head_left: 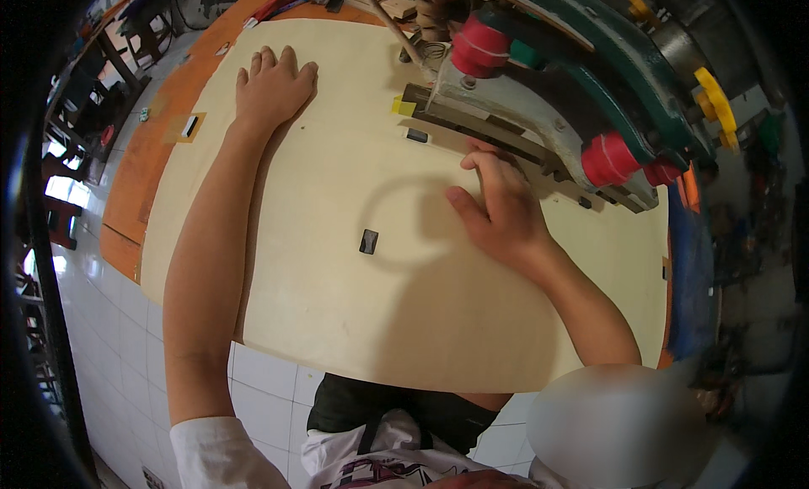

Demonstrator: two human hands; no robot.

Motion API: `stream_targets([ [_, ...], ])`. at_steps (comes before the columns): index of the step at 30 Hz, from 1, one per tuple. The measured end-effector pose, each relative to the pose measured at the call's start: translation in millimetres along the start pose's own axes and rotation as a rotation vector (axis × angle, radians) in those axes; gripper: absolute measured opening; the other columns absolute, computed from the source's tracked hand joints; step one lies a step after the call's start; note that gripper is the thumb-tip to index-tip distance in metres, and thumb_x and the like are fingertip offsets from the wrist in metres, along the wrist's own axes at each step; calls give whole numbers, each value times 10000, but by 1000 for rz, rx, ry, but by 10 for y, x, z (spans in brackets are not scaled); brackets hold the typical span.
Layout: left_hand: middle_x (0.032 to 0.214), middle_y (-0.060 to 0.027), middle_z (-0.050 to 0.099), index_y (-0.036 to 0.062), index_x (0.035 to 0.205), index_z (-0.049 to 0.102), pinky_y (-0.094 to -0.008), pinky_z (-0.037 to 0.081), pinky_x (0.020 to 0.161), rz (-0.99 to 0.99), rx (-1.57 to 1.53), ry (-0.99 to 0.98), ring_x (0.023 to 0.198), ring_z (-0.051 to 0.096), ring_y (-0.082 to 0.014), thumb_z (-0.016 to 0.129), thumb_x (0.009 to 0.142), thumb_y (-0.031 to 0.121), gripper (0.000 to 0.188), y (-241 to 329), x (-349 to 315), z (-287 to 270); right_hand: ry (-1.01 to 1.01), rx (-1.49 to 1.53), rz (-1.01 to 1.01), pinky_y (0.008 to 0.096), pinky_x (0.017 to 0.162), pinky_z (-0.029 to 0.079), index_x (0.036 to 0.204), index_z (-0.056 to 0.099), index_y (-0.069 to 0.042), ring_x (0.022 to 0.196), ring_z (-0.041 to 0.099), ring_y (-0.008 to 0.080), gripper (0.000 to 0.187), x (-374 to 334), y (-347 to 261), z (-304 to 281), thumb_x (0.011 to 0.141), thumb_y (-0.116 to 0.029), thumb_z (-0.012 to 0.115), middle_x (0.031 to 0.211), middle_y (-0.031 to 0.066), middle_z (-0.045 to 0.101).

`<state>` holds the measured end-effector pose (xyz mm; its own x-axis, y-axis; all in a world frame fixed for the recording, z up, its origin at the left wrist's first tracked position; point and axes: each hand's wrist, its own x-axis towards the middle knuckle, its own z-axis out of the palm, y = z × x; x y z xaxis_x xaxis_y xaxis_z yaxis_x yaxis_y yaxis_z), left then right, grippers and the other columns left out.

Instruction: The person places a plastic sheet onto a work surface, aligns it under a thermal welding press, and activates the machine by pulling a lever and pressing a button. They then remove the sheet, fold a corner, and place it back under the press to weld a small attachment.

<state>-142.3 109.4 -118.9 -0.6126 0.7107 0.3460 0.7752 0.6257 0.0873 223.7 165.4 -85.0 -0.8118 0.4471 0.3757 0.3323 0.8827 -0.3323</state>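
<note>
A large cream sheet (329, 312) covers most of the orange-brown table. My left hand (274, 86) lies flat on its far left part, fingers spread and holding nothing. At the right, my right hand (504, 206) hovers or rests by the lower edge of a long metal bar (497, 131) on a green and grey machine (539, 110). Its thumb stands apart; some fingertips are partly hidden near the bar, and I see nothing held. A small dark rectangular block (368, 242) sits on the sheet between my hands. Another small dark piece (417, 136) lies beside the bar's left end.
The machine bears red cylinders (481, 46) and a yellow wing knob (716, 110), overhanging the sheet's right side. A black-and-white piece (190, 126) sits on tape at the left table edge (126, 211). Wood scraps (398, 7) lie at the back. White floor tiles (105, 320) show below.
</note>
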Motion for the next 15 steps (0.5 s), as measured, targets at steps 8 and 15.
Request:
stream_targets([
  [8, 1551, -258, 381, 127, 1417, 484, -605, 247, 1165, 7, -10, 7, 1478, 303, -402, 406, 994, 550, 603, -20, -7, -13, -91, 9, 123, 515, 1001, 430, 1260, 519, -29, 1164, 579, 436, 474, 24, -19, -34, 961, -381, 626, 1199, 242, 632],
  [15, 1555, -257, 376, 133, 1451, 470, -598, 243, 1167, 3, -24, 11, 1477, 306, -405, 409, 987, 558, 631, -17, -15, -2, -10, 3, -6, 516, 981, 434, 1272, 512, -32, 1141, 581, 439, 476, 19, 76, 41, 961, -376, 624, 1173, 232, 632],
])
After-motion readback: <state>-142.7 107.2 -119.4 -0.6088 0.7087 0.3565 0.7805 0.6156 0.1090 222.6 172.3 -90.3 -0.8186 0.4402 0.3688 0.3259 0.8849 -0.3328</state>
